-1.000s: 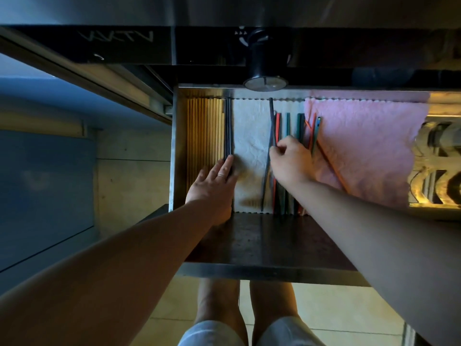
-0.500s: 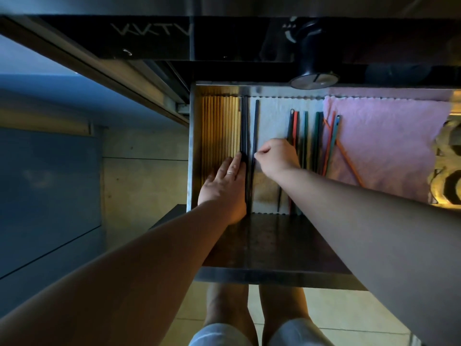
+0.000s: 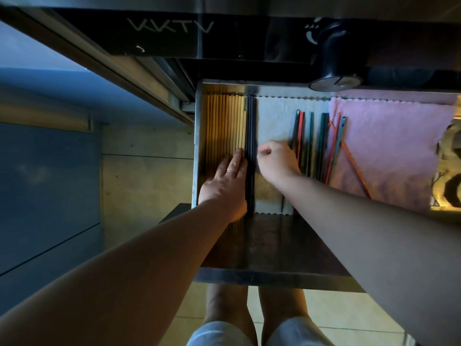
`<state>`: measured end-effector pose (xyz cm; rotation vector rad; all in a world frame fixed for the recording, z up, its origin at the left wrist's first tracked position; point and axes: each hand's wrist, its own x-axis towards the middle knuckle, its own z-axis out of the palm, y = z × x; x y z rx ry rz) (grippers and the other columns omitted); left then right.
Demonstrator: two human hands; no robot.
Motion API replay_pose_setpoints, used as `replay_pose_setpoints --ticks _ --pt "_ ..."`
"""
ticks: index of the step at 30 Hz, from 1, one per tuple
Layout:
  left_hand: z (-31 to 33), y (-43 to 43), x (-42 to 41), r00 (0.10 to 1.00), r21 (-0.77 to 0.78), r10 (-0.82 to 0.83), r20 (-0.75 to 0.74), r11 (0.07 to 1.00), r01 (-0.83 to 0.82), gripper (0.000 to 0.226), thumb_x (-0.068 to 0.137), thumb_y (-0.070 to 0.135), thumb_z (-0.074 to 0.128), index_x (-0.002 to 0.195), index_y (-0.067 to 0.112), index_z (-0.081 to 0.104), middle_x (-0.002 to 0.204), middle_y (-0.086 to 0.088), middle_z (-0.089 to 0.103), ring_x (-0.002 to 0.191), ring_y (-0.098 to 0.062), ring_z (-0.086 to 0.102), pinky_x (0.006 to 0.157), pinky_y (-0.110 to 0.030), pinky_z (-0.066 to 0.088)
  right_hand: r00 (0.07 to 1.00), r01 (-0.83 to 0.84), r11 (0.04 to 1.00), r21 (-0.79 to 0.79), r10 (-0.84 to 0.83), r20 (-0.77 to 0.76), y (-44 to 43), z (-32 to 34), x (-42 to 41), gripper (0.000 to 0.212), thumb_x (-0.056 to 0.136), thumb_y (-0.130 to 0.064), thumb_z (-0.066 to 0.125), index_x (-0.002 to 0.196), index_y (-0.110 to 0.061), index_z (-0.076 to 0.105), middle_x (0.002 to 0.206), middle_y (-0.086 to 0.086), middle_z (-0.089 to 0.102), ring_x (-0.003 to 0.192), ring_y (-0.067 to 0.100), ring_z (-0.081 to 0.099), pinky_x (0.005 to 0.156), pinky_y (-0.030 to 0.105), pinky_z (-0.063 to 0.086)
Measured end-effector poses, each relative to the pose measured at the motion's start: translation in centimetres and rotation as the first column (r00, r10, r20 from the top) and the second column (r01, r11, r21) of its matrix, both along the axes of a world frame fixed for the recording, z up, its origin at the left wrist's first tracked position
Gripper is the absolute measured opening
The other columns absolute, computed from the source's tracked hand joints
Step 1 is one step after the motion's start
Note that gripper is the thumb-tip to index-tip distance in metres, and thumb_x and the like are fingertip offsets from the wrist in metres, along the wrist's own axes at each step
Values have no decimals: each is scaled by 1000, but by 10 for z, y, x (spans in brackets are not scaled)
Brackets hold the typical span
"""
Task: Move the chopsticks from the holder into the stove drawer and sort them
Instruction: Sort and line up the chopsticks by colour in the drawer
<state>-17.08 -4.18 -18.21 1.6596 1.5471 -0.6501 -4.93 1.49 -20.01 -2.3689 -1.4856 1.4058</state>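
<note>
Since half a second ago, one black stick is no longer crossing the white cloth (image 3: 274, 121). It is now lying straight with the other black chopsticks (image 3: 250, 126), right beside the wooden chopsticks (image 3: 222, 126). That means the black row is growing by one, and I think the sorting is going well but is not done.

The right hand (image 3: 277, 163) is sitting just beside the black row with its fingers curled in. I cannot tell if it is holding on to the stick or only touching it. The left hand (image 3: 225, 181) is lying flat on the near end of the wooden chopsticks, fingers straight, pressing them down so they are not rolling. The two hands are close, with the black row between them.

All of this is lying inside the open drawer (image 3: 198, 146). The wooden row is sitting against the left wall, then the black row. Farther right the coloured chopsticks (image 3: 311, 136) are waiting in a loose bunch, red, teal and dark ones mixed. One orange chopstick (image 3: 354, 166) is lying crooked on the pink cloth (image 3: 386, 146). The holder is not showing. I think the mixed bunch is needing sorting next.
</note>
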Motion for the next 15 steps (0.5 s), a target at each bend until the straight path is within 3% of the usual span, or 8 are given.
replay_pose_setpoints --ticks 4,9,12,15 --pt "7 3 9 999 -23 35 3 999 -35 86 95 16 50 155 28 -9 156 8 -35 149 -20 -16 118 -48 15 1000 8 1000 -27 -9 -30 1 2 9 28 95 -20 49 118 -18 64 122 1 64 105 17 59 80 21 41" --pt "14 7 27 998 43 65 16 997 -66 74 94 19 50 156 25 10 163 1 -16 150 -25 -8 119 -49 12 997 73 997 -23 -74 -29 1 5 47 29 92 -17 48 116 -17 65 120 2 65 110 21 61 86 22 45" --pt "14 8 46 996 154 77 51 985 -84 60 92 22 51 148 24 30 162 -2 14 147 -27 12 114 -46 23 994 101 994 28 -102 32 -2 7 77 25 90 -15 52 107 -19 70 113 1 69 107 20 62 86 20 44" --pt "15 12 68 987 144 119 107 980 -134 47 91 23 51 138 20 44 142 -3 43 130 -27 39 102 -43 39 993 114 993 20 -114 27 -7 2 107 23 88 -11 53 104 -14 70 107 4 69 104 23 63 89 26 48"
